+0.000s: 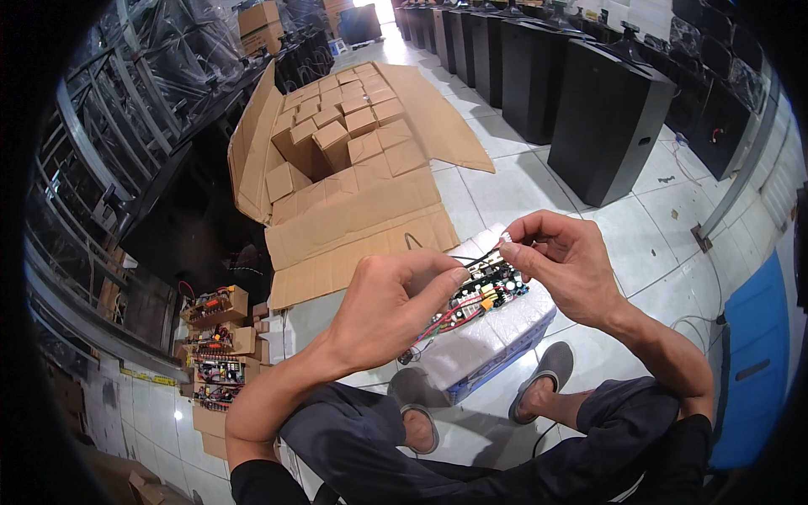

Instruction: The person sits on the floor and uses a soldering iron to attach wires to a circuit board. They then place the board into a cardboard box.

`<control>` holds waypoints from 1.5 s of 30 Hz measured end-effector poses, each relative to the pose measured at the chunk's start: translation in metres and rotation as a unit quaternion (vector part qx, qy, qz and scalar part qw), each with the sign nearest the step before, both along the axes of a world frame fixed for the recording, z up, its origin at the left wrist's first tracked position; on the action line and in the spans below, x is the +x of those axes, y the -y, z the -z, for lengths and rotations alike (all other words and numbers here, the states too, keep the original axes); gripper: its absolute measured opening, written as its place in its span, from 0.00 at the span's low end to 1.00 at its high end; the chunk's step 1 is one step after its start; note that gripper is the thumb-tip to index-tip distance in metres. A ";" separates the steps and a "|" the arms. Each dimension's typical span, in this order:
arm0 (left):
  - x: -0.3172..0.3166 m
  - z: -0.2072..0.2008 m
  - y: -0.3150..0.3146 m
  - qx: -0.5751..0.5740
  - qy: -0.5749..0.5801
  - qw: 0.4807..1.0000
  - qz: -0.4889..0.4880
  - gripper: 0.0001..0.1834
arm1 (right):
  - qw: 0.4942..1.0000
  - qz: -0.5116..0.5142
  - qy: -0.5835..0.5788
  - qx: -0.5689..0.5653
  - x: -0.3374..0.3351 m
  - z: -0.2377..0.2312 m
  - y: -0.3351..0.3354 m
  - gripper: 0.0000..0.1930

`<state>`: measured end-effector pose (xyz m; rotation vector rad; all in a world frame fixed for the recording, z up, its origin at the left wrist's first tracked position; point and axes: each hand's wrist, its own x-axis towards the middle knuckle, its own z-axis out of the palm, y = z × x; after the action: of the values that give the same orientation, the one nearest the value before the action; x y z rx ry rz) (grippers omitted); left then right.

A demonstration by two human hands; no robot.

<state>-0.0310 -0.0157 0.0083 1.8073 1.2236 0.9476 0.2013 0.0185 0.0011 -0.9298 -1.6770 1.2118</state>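
Observation:
A green circuit board (481,296) crowded with components and coloured wires lies on a block wrapped in white foam (471,347), between my knees. Over the board's left side is my left hand (383,305), thumb and fingers pinched on a thin black cable (481,257). This cable runs across to my right hand (566,263), which is closed on a small white connector (507,238) above the board's far right corner. My fingers hide part of the cable and the connector's lower end.
Beyond the block, a large open carton (358,210) holds rows of small brown boxes. More circuit boards (217,370) sit stacked among cardboard at left. Tall black speaker cabinets (602,126) line the right side. A blue plastic panel (752,362) stands at far right.

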 end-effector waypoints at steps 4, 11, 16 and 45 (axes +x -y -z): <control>0.000 0.001 -0.001 -0.002 -0.003 1.000 0.000 0.14 | 1.000 0.008 -0.007 -0.003 -0.002 0.000 0.002 0.10; -0.001 0.002 -0.002 0.006 -0.007 1.000 0.004 0.14 | 1.000 0.018 -0.013 -0.001 -0.001 0.000 0.003 0.12; -0.001 0.002 -0.002 0.014 -0.008 1.000 0.007 0.14 | 1.000 0.015 -0.014 0.006 0.000 0.001 0.002 0.13; -0.002 0.001 -0.001 -0.006 0.017 1.000 0.002 0.15 | 0.998 -0.034 -0.044 -0.034 0.007 0.011 -0.010 0.12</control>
<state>-0.0330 -0.0144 0.0070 1.7774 1.2021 0.9620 0.2083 0.0288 -0.0102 -0.8541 -1.6180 1.3440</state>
